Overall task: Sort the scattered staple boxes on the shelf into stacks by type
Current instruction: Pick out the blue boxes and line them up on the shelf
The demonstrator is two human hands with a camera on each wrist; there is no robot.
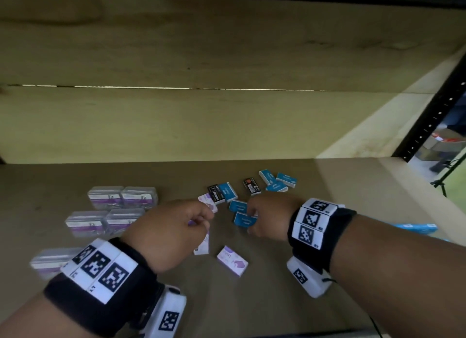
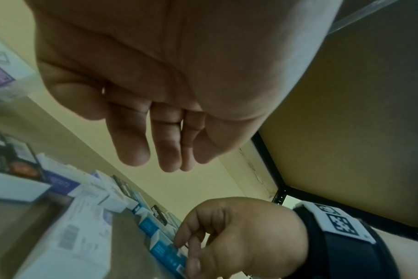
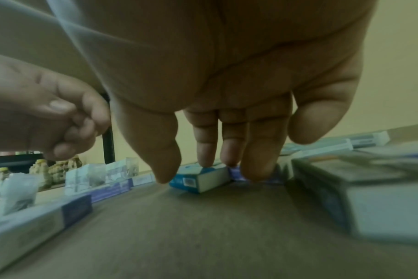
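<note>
Brown shelf (image 1: 277,300) holds blue, black and purple-white staple boxes (image 1: 228,191), clear cases (image 1: 123,197) at 9 o'clock; right hand (image 1: 267,218) touches a blue box (image 1: 245,221) with straight fingertips (image 3: 205,156), left hand (image 1: 166,234) loosely curled, empty.

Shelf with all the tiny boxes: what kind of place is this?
Probably a stockroom or shop: a deep board shelf with a black punched upright, scattered blue staple boxes, bottles stored beyond.

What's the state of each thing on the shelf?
Left hand, loosely curled, empty.
Right hand, fingertips on a blue box, box flat.
Other blue boxes, scattered.
Black boxes, two, apart.
Purple boxes, scattered, flat.
Clear cases, shut, grouped left.
</note>
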